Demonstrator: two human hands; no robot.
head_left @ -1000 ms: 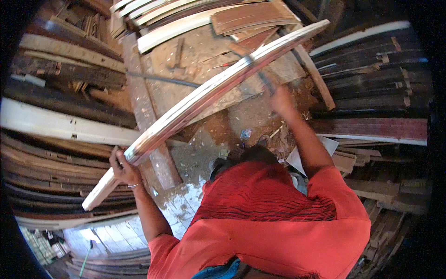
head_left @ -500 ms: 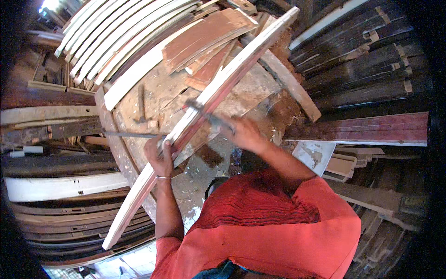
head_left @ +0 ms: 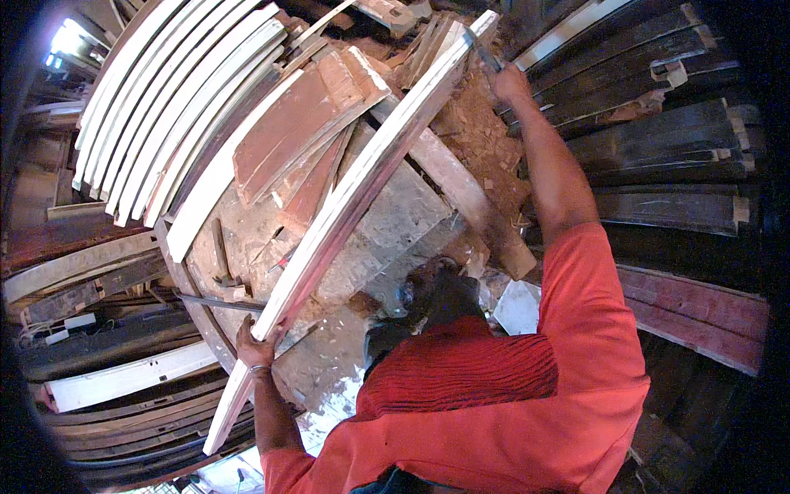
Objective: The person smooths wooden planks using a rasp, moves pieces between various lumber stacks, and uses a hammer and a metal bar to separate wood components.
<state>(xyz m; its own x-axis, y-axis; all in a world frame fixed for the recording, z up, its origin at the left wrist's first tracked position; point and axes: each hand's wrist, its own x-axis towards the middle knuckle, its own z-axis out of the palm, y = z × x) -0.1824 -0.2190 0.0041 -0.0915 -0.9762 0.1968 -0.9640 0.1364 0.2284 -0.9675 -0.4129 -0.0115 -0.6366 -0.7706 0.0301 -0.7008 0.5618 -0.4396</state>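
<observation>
plank (head_left: 362, 181) is running slantwise over the bench (head_left: 395, 222), near end jutting past the bench's left side, far end pointing off its far right. left hand (head_left: 255, 342) is wrapping its fingers around the plank by the bench's left edge, probably steadying it; gripping that low is leaving most of the length uncovered. right hand (head_left: 512, 85) is closing into a fist round a dark hand tool (head_left: 485, 53) off the bench's far right; tool tip is meeting the plank's far end in view, can't confirm contact. hands are sitting well apart, likely so left is bracing against right. hammer (head_left: 220, 247) is lying on the bench's left part. brown boards (head_left: 284, 140) are lying piled on the bench's far part, white strips (head_left: 156, 107) lining up beyond it, seemingly leaving the middle for the plank.
</observation>
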